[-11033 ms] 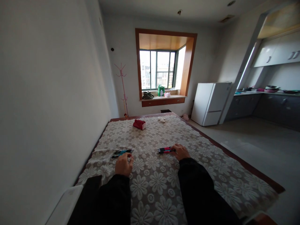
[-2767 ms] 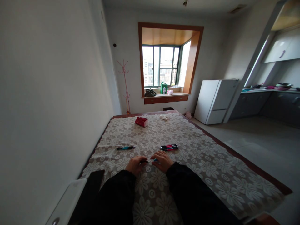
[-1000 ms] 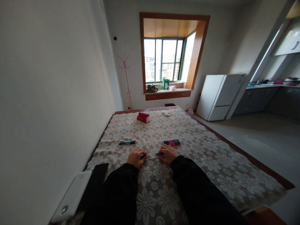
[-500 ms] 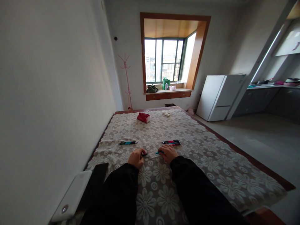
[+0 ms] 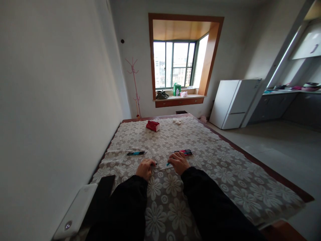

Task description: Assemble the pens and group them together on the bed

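Note:
My left hand (image 5: 144,169) is closed over the tablecloth, with a small dark tip (image 5: 156,164) that looks like part of a pen poking out from its fingers. Opposite it, my right hand (image 5: 179,162) pinches a blue pen (image 5: 168,164), and only its blue end shows. A gap separates the two hands. Beyond my left hand lies a blue and black pen (image 5: 136,153). Several pens (image 5: 188,152), red and black, lie side by side just past my right hand, which partly covers them.
A floral tablecloth (image 5: 165,214) covers the table. A red packet (image 5: 152,126) and small white pieces (image 5: 177,121) lie toward the far end. At the lower left, a white device (image 5: 77,211) rests beside a dark flat object (image 5: 106,185) against the wall.
My right hand has tilted and curled further over the blue pen, so less of it shows. Less of the dark tip shows at my left hand. The view has shifted slightly.

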The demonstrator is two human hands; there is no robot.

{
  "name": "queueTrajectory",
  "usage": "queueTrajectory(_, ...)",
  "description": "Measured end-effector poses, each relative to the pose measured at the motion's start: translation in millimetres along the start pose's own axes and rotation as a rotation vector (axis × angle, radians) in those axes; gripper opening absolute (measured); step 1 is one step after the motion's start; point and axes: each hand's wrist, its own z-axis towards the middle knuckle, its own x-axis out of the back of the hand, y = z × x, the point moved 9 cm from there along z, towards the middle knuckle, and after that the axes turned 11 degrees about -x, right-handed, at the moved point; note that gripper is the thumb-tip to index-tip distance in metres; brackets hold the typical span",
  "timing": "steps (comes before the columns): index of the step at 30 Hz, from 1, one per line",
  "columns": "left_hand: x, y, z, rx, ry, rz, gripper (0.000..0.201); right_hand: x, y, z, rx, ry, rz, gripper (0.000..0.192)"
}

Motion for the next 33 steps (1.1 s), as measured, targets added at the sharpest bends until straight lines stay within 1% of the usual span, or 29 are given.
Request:
queueTrajectory(9, 1.0, 2.7, -0.6, 0.043, -0.009, 0.01, 0.041, -6.0, 18.1, 0.1, -0.177, -0.121, -0.034, 0.015)
queueTrajectory(17, 2.4, 8.6, -1.6, 0.033, -0.007, 0.036, 0.026, -7.2, 25.3, -0.6, -0.22, -0.114, -0.056, 0.017)
queueTrajectory(20, 2.6, 8.3, -1.9, 0.044, -0.003, 0.045, 0.019, -1.6, 17.1, -0.3, -0.187, -0.087, -0.014, 0.021)
queueTrajectory(22, 3.3, 7.5, -1.9, 0.058, 0.006, 0.052, 0.015, 0.2, 6.8, -0.6, -0.122, -0.094, 0.025, 0.017)
queueTrajectory(25, 3.4, 6.6, -1.7, 0.079, 0.002, 0.055, 0.011, -3.2, -4.0, -2.3, -0.047, -0.141, 0.057, 0.01)
queueTrajectory(28, 2.9, 6.6, -1.6, 0.089, -0.013, 0.054, 0.011, -8.1, -3.8, -3.2, -0.046, -0.166, 0.058, 0.007)
queueTrajectory(33, 4.7, 9.0, -1.9, 0.095, -0.016, 0.063, 0.009, -11.1, -1.1, -3.5, -0.054, -0.167, 0.048, 0.008)
